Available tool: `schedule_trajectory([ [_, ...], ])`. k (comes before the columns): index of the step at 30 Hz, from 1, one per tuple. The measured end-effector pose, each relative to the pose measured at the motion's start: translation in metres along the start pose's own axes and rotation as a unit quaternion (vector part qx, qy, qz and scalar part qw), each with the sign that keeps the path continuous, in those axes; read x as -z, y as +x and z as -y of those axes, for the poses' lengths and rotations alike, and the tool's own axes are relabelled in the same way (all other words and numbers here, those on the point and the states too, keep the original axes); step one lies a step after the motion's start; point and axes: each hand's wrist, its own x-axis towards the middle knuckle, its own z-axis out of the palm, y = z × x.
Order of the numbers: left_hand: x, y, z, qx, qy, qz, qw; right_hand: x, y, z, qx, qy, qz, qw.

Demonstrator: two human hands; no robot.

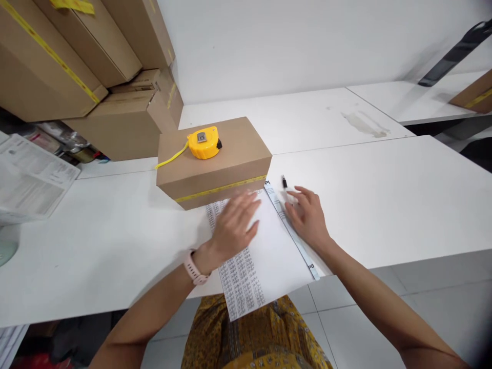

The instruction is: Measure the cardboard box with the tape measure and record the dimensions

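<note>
My left hand [236, 223], a pink band on its wrist, hovers over or rests on a white sheet of paper [272, 256]; which one I cannot tell. Its fingers are stretched out and slightly blurred. Rows of handwriting fill the sheet's left side, and its lower end hangs past the table edge. Along its right side runs a pale blue printed strip [290, 230]. Beside that strip is my right hand [307, 218], fingers apart and loosely curved. Close to its fingertips lies a pen [284, 181] with a black end, the remainder partly hidden.
A brown cardboard box [215, 171] stands behind the sheet, with a yellow tape measure [205, 143] on top. More cartons [126, 123] are stacked at the left. A white printed package [34, 179] sits at far left, a dark bottle [455, 54] at far right. The white table [384, 205] ends close to me.
</note>
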Motion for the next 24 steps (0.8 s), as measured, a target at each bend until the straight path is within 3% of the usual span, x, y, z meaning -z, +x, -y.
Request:
schedule_trajectory([
  [3,-0.037,0.005,-0.015,0.026,-0.040,0.218,0.975,0.001,0.024,-0.005,-0.108,-0.055,0.037,0.992],
  [6,-0.056,0.006,-0.016,0.060,-0.051,0.324,0.943,-0.006,0.051,-0.006,-0.136,-0.130,0.131,0.973],
  [9,-0.060,0.004,-0.013,0.057,-0.039,0.329,0.942,-0.015,0.070,-0.009,-0.110,-0.127,0.174,0.970],
  [12,-0.061,0.000,-0.013,0.049,-0.028,0.313,0.948,-0.014,0.078,-0.019,-0.133,0.074,0.140,0.978],
  [13,-0.061,0.000,-0.014,0.049,-0.025,0.309,0.949,-0.010,0.079,-0.024,-0.150,0.179,0.129,0.964],
  [16,-0.063,0.000,-0.018,0.056,-0.011,0.300,0.952,0.010,0.077,-0.031,-0.169,0.425,0.100,0.884],
  [18,-0.062,0.001,-0.020,0.061,-0.006,0.298,0.953,0.021,0.075,-0.029,-0.155,0.475,0.082,0.862],
  [20,-0.060,0.003,-0.022,0.064,-0.005,0.295,0.953,0.023,0.072,-0.020,-0.145,0.483,0.074,0.860],
  [24,-0.058,0.004,-0.024,0.062,-0.007,0.289,0.955,0.008,0.067,0.004,-0.154,0.521,0.122,0.831],
])
